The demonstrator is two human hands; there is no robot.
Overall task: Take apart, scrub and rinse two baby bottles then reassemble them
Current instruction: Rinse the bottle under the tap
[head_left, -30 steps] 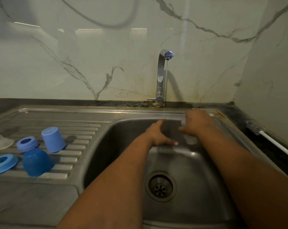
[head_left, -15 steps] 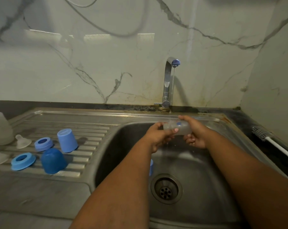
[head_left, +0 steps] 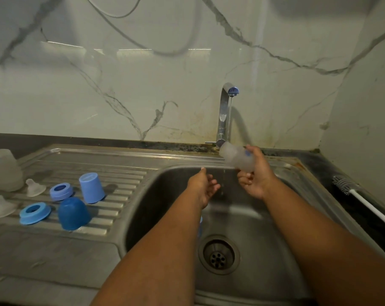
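Marble-veined wall panels back a steel sink [head_left: 143,195], and a thin stream falls from the chrome tap [head_left: 224,113] into the basin. The right hand [head_left: 256,175] grasps a clear baby bottle [head_left: 237,157], fingers and thumb curled round its lower body. The bottle lies tilted, its long axis running from the right hand up and to the left, so that its far end sits close under the tap's base, just beside the falling water, not squarely beneath it. Which end is the mouth I cannot tell.

The left hand [head_left: 203,184] is released, fingers loosely bent and holding nothing, lower in the basin and just left of the stream, apart from the bottle. The bottle therefore lies up and to the right of the left hand, and the right hand alone carries it; any rinse or tipping out likely depends on turning that tilted axis toward the stream or downward over the drain [head_left: 218,253].

On the draining board to the left wait the other parts: two blue caps [head_left: 73,214], two blue collar rings [head_left: 34,213], two clear teats [head_left: 34,187] and a second clear bottle [head_left: 3,170] at the far edge. A bottle brush [head_left: 347,186] lies on the dark desk to the right, nearer the right arm.
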